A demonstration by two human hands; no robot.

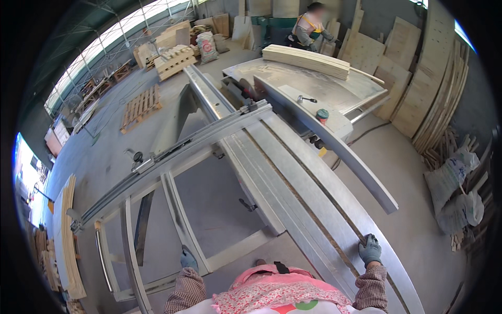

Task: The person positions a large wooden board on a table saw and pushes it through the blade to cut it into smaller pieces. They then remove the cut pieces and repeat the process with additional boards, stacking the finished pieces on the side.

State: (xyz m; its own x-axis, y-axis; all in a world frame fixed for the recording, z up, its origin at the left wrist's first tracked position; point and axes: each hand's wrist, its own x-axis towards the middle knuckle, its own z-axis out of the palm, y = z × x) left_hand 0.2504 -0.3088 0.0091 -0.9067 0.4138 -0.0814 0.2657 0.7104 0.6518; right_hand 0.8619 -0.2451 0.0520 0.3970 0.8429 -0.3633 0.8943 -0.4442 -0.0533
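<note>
My left hand (189, 259), in a blue-grey work glove, is at a crossbar (179, 214) of the metal outrigger frame, with one finger stretched forward; whether it touches the bar is hard to tell. Beneath my right hand (371, 250), gloved alike, lies the long silver sliding table (308, 193) of a panel saw. That hand rests beside a slot in the table, its fingers apart and slightly bent, with nothing seen in it. Across the frame's far side runs a crosscut fence (178, 148) with a clamp-like stop (138, 160).
A long rip fence (340, 146) stands right of the sliding table. Sawn boards (306, 60) are stacked on the far saw table (251, 68), near another person (308, 29). A pallet (141, 108) lies on the left floor. White sacks (452, 178) and leaning panels (402, 78) line the right.
</note>
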